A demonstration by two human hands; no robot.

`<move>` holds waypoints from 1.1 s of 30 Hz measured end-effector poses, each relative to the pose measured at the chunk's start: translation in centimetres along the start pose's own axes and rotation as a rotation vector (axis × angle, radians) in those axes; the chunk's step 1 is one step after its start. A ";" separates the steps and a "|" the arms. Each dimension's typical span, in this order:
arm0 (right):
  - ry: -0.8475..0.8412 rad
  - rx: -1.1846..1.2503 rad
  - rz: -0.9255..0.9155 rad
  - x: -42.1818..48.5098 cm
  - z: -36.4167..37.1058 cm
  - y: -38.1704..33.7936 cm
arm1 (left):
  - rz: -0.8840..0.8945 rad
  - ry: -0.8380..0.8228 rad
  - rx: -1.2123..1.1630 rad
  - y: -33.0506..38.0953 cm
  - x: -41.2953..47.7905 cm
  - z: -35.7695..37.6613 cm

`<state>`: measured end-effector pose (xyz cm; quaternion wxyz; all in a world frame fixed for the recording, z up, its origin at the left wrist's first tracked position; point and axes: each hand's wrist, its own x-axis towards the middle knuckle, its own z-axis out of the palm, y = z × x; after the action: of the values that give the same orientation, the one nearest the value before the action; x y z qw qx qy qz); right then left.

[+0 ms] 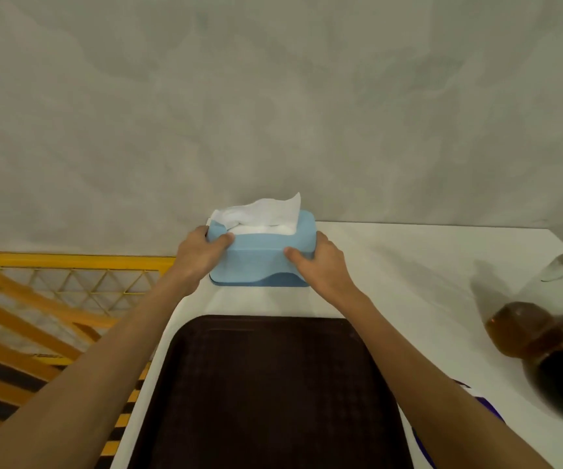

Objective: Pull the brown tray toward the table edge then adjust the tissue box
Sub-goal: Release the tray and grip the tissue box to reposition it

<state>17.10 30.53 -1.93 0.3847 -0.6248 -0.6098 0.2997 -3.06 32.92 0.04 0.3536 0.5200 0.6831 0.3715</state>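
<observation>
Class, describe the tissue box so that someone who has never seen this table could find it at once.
Start at the white table against the grey wall. Beyond the dark brown tray, near the table's far edge, sits the tissue box, held at its ends by the left hand and right hand. It alone is pale blue, with a white tissue sticking up.

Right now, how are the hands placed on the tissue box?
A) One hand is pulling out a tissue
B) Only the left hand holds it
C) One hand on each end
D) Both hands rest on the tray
C: the left hand grips the left end of the tissue box and the right hand grips the right end, beyond the brown tray.
</observation>
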 end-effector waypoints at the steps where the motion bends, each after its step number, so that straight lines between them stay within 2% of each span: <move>1: -0.004 -0.003 0.001 0.5 0.5 -0.2 | 0.009 0.003 0.001 -0.3 0.5 -0.4; 15: 0.007 0.066 0.091 5.4 3.9 -1.5 | 0.101 0.012 0.090 -0.7 5.6 -1.8; 24: 0.041 0.051 0.080 6.2 4.7 -1.7 | 0.129 0.018 0.103 -0.8 6.9 -1.8; 33: 0.029 0.002 0.096 4.6 4.5 -2.4 | 0.085 -0.086 0.077 -1.0 5.7 -3.0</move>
<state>12.36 35.56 -1.84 0.3794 -0.6571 -0.5732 0.3092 -7.29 37.89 -0.03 0.3461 0.5772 0.6583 0.3370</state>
